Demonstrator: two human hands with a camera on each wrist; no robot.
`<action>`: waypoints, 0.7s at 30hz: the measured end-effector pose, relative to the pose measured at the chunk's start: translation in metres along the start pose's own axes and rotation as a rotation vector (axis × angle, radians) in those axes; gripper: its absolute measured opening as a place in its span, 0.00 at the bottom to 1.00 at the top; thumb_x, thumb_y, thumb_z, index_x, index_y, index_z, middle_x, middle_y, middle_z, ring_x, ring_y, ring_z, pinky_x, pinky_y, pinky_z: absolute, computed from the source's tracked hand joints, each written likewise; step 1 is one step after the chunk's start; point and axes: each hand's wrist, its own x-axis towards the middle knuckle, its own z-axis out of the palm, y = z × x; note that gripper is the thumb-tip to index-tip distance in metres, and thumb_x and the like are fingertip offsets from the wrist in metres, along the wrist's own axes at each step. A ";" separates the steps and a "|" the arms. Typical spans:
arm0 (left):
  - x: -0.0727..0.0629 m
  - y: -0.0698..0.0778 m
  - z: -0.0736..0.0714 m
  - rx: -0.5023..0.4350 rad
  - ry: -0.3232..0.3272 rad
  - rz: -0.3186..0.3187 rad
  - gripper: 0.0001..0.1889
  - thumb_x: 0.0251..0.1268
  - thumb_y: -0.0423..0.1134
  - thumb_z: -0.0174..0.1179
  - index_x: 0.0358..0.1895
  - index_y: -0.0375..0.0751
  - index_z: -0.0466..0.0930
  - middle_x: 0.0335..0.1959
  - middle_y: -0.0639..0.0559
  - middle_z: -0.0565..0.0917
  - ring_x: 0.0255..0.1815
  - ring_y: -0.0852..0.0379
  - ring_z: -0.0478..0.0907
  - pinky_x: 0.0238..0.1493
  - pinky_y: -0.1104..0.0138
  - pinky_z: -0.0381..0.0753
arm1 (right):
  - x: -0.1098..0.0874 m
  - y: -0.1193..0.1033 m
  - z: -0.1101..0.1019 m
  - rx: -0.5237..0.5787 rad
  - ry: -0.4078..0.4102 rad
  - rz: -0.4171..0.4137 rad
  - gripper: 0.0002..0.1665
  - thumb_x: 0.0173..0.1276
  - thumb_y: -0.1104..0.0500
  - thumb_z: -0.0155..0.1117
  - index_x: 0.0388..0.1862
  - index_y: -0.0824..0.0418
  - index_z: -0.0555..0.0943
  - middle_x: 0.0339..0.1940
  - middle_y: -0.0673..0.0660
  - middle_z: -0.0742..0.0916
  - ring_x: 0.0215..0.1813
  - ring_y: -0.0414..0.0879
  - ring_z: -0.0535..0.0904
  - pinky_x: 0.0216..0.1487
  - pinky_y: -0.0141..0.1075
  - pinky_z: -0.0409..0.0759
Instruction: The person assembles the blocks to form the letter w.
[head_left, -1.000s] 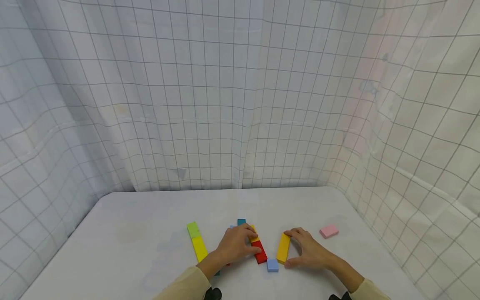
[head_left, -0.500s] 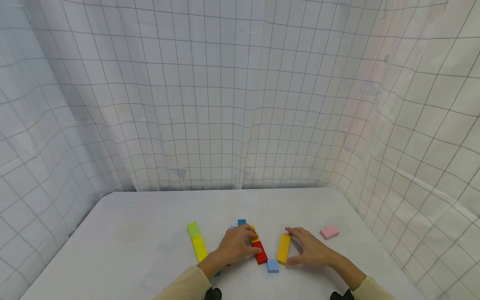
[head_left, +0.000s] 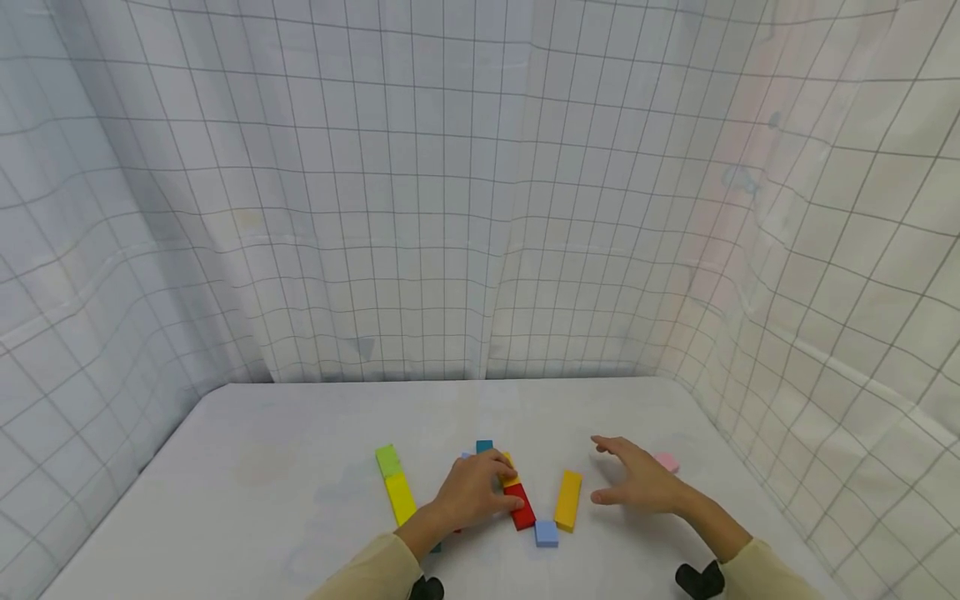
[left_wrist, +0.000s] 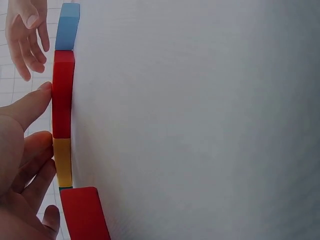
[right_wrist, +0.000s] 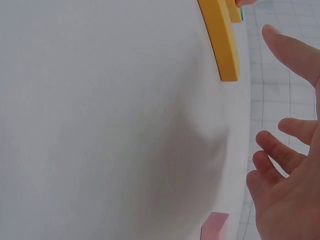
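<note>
My left hand (head_left: 472,490) lies over a line of blocks. Its thumb touches the top of a red block (head_left: 520,507), and its fingers touch a yellow block (left_wrist: 63,162) right behind that one. A light blue block (head_left: 547,534) sits at the red block's near end. Beside it stands a longer orange-yellow block (head_left: 568,502), slanting away. Over the table to the right of that block, my right hand (head_left: 637,477) holds nothing, thumb and fingers spread apart. Partly behind this hand lies a pink block (head_left: 666,462).
A lime green block (head_left: 387,459) and a bright yellow block (head_left: 401,497) form another line on the left. A teal block (head_left: 484,446) lies behind my left hand, which hides part of the arrangement. Another red block (left_wrist: 85,212) shows in the left wrist view. Gridded white curtains surround the table.
My right hand has let go of the orange-yellow block and moved right, toward the pink block. The orange-yellow block stays beside the light blue one. My left hand has stayed in place.
</note>
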 end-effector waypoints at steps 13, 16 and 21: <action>0.001 0.000 -0.001 0.003 -0.002 0.007 0.22 0.59 0.55 0.76 0.51 0.46 0.91 0.50 0.58 0.84 0.51 0.56 0.79 0.56 0.54 0.78 | -0.007 0.037 -0.030 0.042 0.122 0.141 0.52 0.63 0.48 0.78 0.77 0.70 0.65 0.68 0.72 0.75 0.56 0.61 0.81 0.55 0.55 0.83; 0.001 0.000 -0.001 0.011 -0.002 0.012 0.22 0.59 0.55 0.76 0.51 0.46 0.91 0.49 0.58 0.84 0.51 0.56 0.79 0.55 0.54 0.78 | -0.013 0.049 -0.033 0.030 0.140 0.143 0.51 0.64 0.47 0.77 0.76 0.71 0.65 0.68 0.73 0.74 0.54 0.60 0.82 0.54 0.56 0.83; 0.001 -0.003 0.002 0.008 -0.002 0.004 0.22 0.59 0.55 0.76 0.51 0.46 0.91 0.50 0.58 0.84 0.51 0.56 0.79 0.56 0.53 0.78 | -0.022 0.065 -0.036 -0.017 0.177 0.128 0.52 0.62 0.45 0.78 0.74 0.74 0.68 0.67 0.73 0.76 0.65 0.70 0.73 0.63 0.67 0.72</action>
